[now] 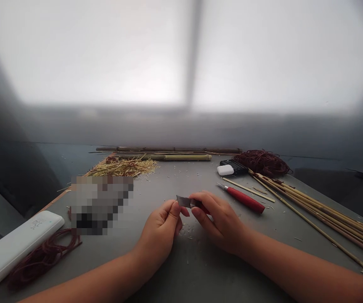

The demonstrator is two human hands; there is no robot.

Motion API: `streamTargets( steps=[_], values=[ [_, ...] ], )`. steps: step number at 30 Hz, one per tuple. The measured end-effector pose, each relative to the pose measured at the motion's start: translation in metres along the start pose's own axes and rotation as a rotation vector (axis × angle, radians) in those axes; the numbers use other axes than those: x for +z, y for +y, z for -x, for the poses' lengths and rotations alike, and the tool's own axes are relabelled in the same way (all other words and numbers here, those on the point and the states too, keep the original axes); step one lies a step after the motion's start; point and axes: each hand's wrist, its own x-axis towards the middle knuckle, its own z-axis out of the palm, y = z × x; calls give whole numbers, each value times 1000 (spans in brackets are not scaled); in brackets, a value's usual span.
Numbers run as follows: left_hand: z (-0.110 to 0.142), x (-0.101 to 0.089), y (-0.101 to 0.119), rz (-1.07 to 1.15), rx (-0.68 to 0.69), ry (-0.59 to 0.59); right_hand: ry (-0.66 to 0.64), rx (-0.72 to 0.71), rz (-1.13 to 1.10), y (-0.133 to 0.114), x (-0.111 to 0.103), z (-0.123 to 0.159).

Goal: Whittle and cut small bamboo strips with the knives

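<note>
My right hand [217,216] is closed around a knife with a short, flat grey blade [184,201]; a little of its red handle shows between my fingers. The blade points left and meets the thumb tip of my left hand [165,221]. My left fingers are pinched together at the blade, and whatever they hold is too small and hidden to name. Right of my hands lies a red-handled tool [244,199] with a thin metal point. Thin pale strips [247,189] rest just beyond it. Small pale shavings [187,231] dot the table below my hands.
Bundled thin bamboo sticks [323,214] lie at right. Behind them are a dark red cord heap [263,162], a black box [236,167] and a white case [225,170]. Shavings [127,167] and bamboo poles [187,158] lie at back. A white power bank [20,248] and cord [42,259] sit left.
</note>
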Motion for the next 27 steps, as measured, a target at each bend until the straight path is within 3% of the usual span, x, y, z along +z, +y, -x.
streamTargets(
  steps=[12, 21, 27],
  values=[
    [6, 1, -5, -161, 58, -90, -102, -74, -66, -1, -1, 1],
    [11, 1, 4, -104, 33, -127, -100, -41, -4, -2, -2, 2],
    [11, -2, 6, -117, 108, -214, -139, -93, -79, -1, -2, 0]
  ],
)
